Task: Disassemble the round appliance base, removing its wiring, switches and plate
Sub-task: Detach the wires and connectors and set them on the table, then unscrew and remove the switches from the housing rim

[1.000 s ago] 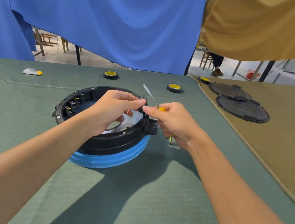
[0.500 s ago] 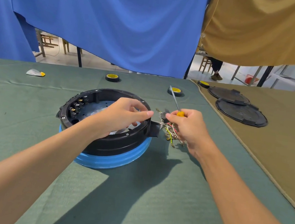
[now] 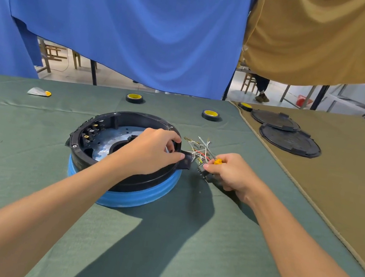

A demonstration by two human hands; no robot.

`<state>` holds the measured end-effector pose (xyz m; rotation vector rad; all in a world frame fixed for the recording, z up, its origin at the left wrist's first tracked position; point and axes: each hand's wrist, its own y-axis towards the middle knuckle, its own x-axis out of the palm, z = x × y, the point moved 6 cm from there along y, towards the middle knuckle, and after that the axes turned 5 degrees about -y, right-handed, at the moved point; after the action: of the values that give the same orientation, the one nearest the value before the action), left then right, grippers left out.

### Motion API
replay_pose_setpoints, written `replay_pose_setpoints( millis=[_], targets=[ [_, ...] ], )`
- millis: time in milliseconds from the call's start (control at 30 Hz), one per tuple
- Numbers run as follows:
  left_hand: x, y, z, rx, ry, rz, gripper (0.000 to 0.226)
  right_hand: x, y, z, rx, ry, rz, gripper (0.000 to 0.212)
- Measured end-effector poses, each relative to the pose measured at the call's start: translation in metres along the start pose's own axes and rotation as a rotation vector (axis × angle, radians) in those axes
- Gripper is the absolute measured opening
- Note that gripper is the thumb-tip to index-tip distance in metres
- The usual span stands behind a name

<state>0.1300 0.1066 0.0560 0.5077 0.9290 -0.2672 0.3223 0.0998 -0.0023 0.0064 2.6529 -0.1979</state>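
Left grip [image 3: 151, 150]: grasping the rim of the round base [image 3: 131, 115] at its 3 o'clock side, fingers curled over the inside, thumb on the black tab that juts outward
Right grip [image 3: 230, 174]: closed round a yellow-handled screwdriver [image 3: 217, 161], its shaft pointing to 11 o'clock over the wiring; the fingertips also touch a small dark part, too small to tell
Round base: black ring on the green worktop [image 3: 162, 241], open side up, seated in a blue ring [image 3: 135, 198]
Plate [image 3: 108, 142]: bare metal, lying flat inside the base
Switches [image 3: 90, 131]: dark blocks with brass tabs along the inner wall at 9 to 10 o'clock
Wiring [image 3: 195, 149]: loose tangle of white, red and yellow leads on the worktop, just beside the base at 3 o'clock
Tape rolls [image 3: 135, 98]: two beyond the base at 12 and 1 o'clock, well apart
Black covers [image 3: 290, 141]: two round ones, overlapping, on the olive cloth at 2 o'clock
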Motion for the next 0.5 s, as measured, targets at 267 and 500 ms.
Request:
replay_pose_setpoints(
  millis=[267,500],
  targets=[
    [0.002,-0.001,0.006,-0.024,0.012,0.028,0.043,-0.011,0.005,0.003,-0.017,-0.335,0.223,0.027],
    [0.011,0.000,0.024,-0.100,0.013,0.045,0.033,-0.015,0.004,-0.010,0.048,-0.551,0.330,0.038]
  ],
)
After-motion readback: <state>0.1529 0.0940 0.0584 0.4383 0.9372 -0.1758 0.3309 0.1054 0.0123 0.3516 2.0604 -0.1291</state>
